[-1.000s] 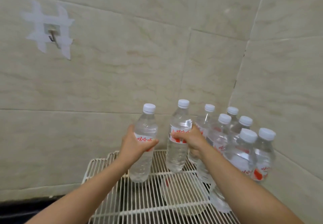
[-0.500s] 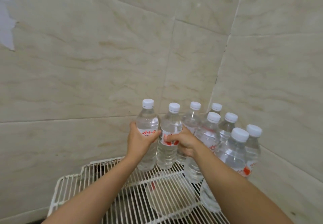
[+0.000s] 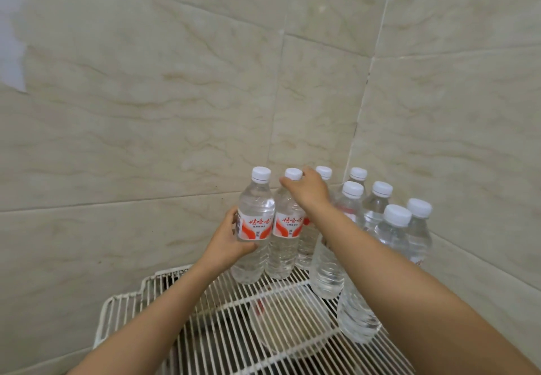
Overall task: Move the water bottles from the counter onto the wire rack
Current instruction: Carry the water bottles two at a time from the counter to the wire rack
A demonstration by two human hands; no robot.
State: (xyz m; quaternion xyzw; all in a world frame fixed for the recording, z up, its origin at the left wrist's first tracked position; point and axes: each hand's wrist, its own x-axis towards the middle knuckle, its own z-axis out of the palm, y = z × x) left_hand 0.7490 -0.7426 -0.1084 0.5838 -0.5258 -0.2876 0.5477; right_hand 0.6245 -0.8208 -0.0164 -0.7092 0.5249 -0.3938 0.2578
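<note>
Several clear water bottles with white caps and red-and-white labels stand on a white wire rack (image 3: 205, 316) in the tiled corner. My left hand (image 3: 227, 242) is wrapped around the leftmost bottle (image 3: 254, 213), which stands upright on the rack. Touching it on the right stands a second bottle (image 3: 285, 228). My right hand (image 3: 307, 188) rests over that bottle's neck and cap, fingers curled around the top. The other bottles (image 3: 392, 228) are bunched in the corner behind and to the right of my right arm.
Beige marble tile walls meet in a corner (image 3: 360, 128) right behind the bottles. Under the rack wires lies a pale round dish (image 3: 281, 327). The rack's left and front wires are bare. A white patch (image 3: 11, 37) sticks on the wall at far left.
Both bottles have come down onto the rack side by side against the group. My right hand has slid from the second bottle's label up to its cap. The camera view shifted right.
</note>
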